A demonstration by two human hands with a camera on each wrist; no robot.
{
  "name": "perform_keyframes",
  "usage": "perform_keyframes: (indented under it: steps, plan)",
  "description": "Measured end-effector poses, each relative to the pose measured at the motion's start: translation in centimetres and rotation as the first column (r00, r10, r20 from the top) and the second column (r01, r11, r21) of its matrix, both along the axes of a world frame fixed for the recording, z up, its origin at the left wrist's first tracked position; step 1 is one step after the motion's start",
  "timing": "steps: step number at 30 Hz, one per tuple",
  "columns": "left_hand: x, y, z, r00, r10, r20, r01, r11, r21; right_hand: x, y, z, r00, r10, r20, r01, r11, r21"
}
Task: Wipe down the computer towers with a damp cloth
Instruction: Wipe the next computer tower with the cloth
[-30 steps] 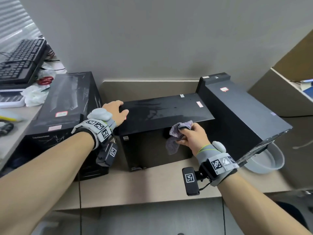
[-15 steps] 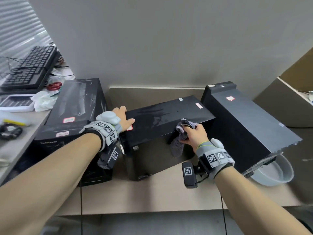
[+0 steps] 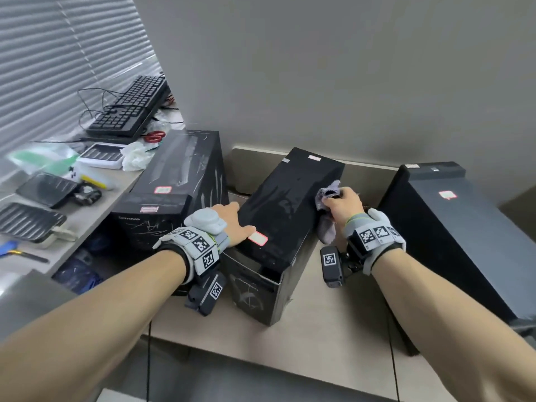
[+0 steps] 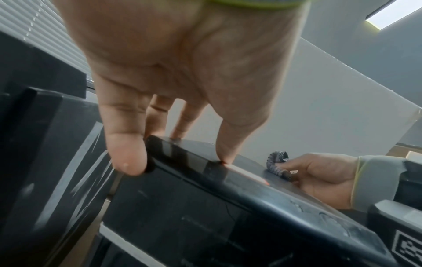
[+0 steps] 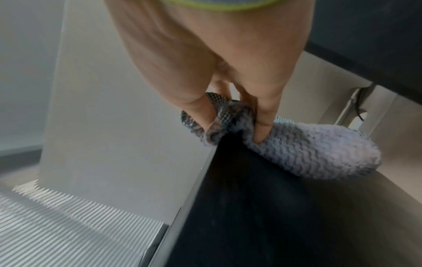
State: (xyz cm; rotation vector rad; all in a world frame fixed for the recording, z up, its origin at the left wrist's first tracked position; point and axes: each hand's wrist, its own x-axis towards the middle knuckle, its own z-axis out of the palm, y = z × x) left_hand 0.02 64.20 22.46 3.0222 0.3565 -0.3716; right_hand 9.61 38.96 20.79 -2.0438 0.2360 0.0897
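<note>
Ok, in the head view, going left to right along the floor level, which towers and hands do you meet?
Scratched left tower → left hand → middle tower → cloth → right hand → right tower.

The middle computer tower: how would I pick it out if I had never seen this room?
Three black towers stand in a row below the grey wall. The middle computer tower is the one with both hands on it: the left hand rests on its near end, and the right hand holds a grey cloth over its right edge.
</note>
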Motion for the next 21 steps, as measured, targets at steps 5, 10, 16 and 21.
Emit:
perform_keyframes:
  steps: [5, 10, 16, 21]
  plan:
    - [-0.9, -0.4, 0.2, 0.999, 0.036, -0.003, -0.036, 0.999, -0.008, -1.4, 0.6, 0.5, 0.976, 0.209, 0.068, -0.201, 0.974, -0.106]
    - [-1.2, -2.0, 1.1, 0.999, 0.040, -0.003, -0.040, 0.999, 0.006, -1.0, -0.3, 0.9, 0.960, 0.278, 0.044, -0.265, 0.946, -0.188]
    - [-1.6, -1.1, 0.7, 0.998, 0.058, 0.001, -0.058, 0.998, 0.013, -0.5, -0.4, 1.9, 0.954, 0.301, 0.017, -0.273, 0.888, -0.370]
    - [-1.9, -0.2, 0.4, 0.998, 0.071, 0.001, -0.071, 0.997, -0.014, 1.4, 1.0, 5.1, 0.944, 0.294, 0.150, -0.193, 0.860, -0.472]
